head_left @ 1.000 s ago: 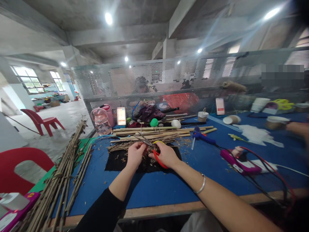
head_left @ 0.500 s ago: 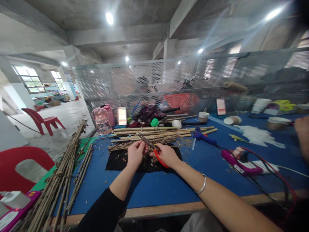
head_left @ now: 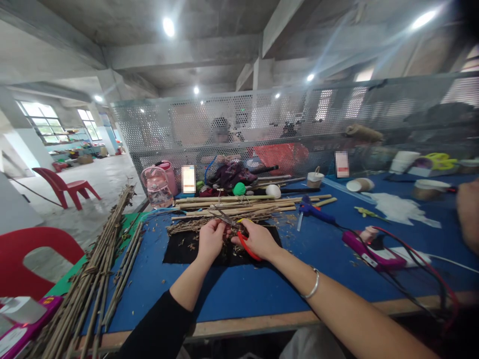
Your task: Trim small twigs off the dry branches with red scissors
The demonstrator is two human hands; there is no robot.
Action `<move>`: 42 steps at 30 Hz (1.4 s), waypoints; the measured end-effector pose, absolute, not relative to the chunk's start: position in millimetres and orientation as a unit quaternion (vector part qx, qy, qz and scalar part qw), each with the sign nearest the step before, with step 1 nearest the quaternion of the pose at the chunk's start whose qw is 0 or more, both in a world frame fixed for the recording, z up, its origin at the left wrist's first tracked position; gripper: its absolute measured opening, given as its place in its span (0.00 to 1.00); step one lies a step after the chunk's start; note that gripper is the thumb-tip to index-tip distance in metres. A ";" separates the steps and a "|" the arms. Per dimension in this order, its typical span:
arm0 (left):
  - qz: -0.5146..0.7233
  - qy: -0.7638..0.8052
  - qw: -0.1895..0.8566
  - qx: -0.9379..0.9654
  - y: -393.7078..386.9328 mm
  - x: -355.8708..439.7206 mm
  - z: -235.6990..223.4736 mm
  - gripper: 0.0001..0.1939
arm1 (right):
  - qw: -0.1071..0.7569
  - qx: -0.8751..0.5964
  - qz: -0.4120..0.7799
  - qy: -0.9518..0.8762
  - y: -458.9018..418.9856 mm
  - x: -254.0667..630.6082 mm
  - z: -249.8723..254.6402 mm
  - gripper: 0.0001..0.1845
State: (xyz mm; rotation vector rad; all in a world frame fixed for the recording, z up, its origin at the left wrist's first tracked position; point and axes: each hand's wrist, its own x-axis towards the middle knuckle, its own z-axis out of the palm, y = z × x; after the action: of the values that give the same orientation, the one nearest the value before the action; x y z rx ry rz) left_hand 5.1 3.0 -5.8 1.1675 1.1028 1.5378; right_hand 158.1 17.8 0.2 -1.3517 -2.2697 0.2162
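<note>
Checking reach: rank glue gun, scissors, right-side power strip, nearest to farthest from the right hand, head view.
1. Scissors: in the right hand's grip.
2. Glue gun: right of it.
3. Right-side power strip: farther right.

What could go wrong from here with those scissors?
The scissors in the right hand have their blades right by the left hand, so a slip might nick a finger. The blue glue gun lies close to the pale sticks; if hot, it could mark them.
</note>
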 end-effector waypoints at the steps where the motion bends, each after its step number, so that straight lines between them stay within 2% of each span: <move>1: 0.620 0.445 0.444 0.469 2.1 5.5 -4.5 0.11 | 0.245 -0.495 0.081 -0.830 18.4 158.1 -0.5 0.19; 14: 0.622 0.442 0.453 0.461 4.4 3.4 -6.6 0.12 | 0.243 -0.499 0.107 -0.825 20.3 157.6 -5.0 0.18; 22: 0.614 0.459 0.426 0.481 4.8 2.0 -6.9 0.11 | 0.247 -0.479 0.099 -0.836 19.3 160.4 -3.2 0.21; 27: 0.600 0.469 0.391 0.517 2.7 0.3 -4.2 0.09 | 0.250 -0.461 0.107 -0.845 20.7 162.7 -5.0 0.19; 36: 0.577 0.483 0.389 0.531 1.9 -0.8 -2.7 0.11 | 0.240 -0.456 0.150 -0.844 27.0 166.4 -7.8 0.18; 39: 0.539 0.540 0.351 0.542 5.2 -8.4 -5.7 0.11 | 0.233 -0.456 0.133 -0.848 31.3 172.8 -5.0 0.17; 42: 0.474 0.603 0.266 0.584 8.1 -18.9 -7.0 0.11 | 0.253 -0.450 0.119 -0.848 38.2 182.0 -0.3 0.15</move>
State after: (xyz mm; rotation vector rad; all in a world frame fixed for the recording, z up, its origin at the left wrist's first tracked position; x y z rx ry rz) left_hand -18.9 8.1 -7.0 1.5784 1.6276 1.2807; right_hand 182.0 38.2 -0.3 -1.2241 -2.3041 0.3233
